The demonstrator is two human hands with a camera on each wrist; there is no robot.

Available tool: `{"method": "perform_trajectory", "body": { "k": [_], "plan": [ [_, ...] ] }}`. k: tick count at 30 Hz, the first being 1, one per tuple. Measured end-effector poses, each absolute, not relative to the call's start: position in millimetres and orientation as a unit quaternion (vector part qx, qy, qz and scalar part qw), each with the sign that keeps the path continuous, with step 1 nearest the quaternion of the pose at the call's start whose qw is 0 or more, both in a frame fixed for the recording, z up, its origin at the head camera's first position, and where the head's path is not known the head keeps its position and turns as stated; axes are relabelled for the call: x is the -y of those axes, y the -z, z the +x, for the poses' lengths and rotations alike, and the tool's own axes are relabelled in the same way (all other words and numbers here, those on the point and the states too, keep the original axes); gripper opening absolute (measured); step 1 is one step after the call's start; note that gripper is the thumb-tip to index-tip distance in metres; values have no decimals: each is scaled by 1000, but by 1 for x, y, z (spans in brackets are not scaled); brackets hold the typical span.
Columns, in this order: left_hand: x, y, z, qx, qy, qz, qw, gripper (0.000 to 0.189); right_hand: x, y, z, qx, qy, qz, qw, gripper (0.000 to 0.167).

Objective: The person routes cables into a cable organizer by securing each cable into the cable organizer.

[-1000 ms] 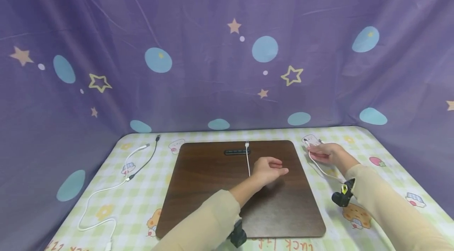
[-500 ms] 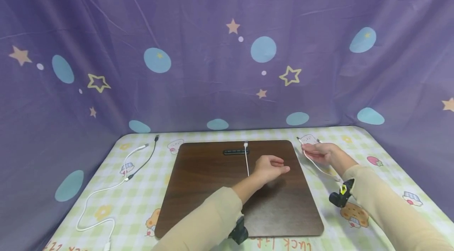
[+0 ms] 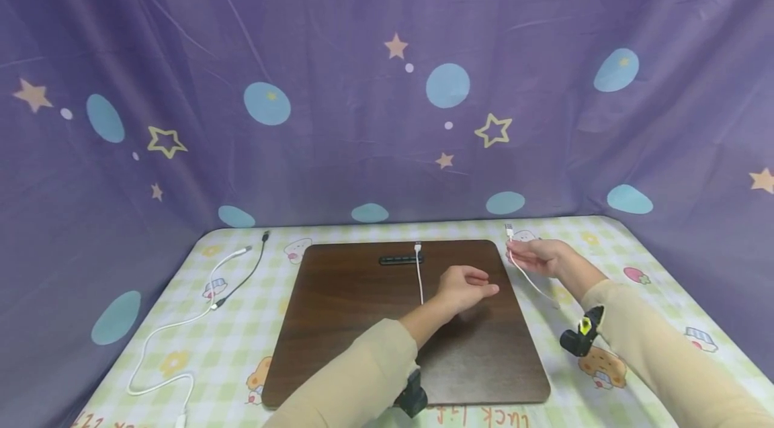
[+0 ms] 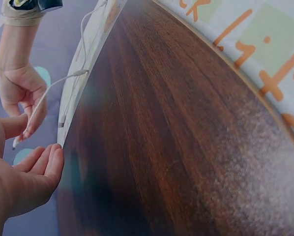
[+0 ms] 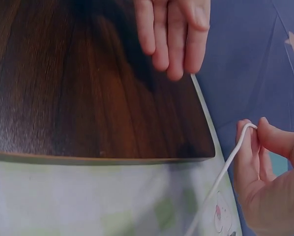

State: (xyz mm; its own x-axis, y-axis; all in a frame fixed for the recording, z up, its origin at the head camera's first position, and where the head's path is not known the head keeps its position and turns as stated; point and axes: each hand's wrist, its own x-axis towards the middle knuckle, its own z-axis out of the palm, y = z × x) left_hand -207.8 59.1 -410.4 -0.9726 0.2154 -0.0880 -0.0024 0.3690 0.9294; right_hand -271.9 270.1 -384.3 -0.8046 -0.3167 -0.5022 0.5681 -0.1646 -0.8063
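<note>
Right hand (image 3: 535, 257) pinches the cable (image 5: 222, 172) near its plug (image 3: 509, 232), left hand (image 3: 464, 288) hangs loose, empty over the board (image 3: 351, 320); imo just steer gently.

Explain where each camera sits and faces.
Head: on the head, facing forward and down at the board; left hand and right hand show.
Left wrist: worn there, looking at the left hand and board; right hand beyond.
Right wrist: worn there, looking at the right hand pinching a white cable; left hand opposite.
Both wrist views share both hands and the board.
</note>
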Motion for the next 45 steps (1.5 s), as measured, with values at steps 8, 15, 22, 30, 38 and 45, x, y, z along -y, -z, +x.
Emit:
{"method": "perform_trajectory", "body": {
  "k": [8, 15, 22, 30, 38, 45],
  "plan": [
    [-63, 411, -206, -812, -569, 58, 112, 29, -259, 376, -268, -571, 764, 91, 284, 28],
    [-69, 417, -203, -788, -596, 61, 142, 28, -248, 369, -267, -565, 770, 84, 282, 31],
    [-77, 418, -198, -760, -620, 89, 172, 24, -237, 362, -268, -555, 778, 105, 274, 32],
    [-87, 420, -191, -745, -635, 94, 182, 21, -225, 361, -270, -537, 793, 109, 268, 35],
    [-90, 423, -187, -730, -654, 90, 177, 19, -223, 365, -274, -541, 791, 120, 260, 36],
    [-90, 429, -188, -674, -709, 86, 189, 19, -224, 368, -275, -531, 798, 127, 256, 36]
  ]
}}
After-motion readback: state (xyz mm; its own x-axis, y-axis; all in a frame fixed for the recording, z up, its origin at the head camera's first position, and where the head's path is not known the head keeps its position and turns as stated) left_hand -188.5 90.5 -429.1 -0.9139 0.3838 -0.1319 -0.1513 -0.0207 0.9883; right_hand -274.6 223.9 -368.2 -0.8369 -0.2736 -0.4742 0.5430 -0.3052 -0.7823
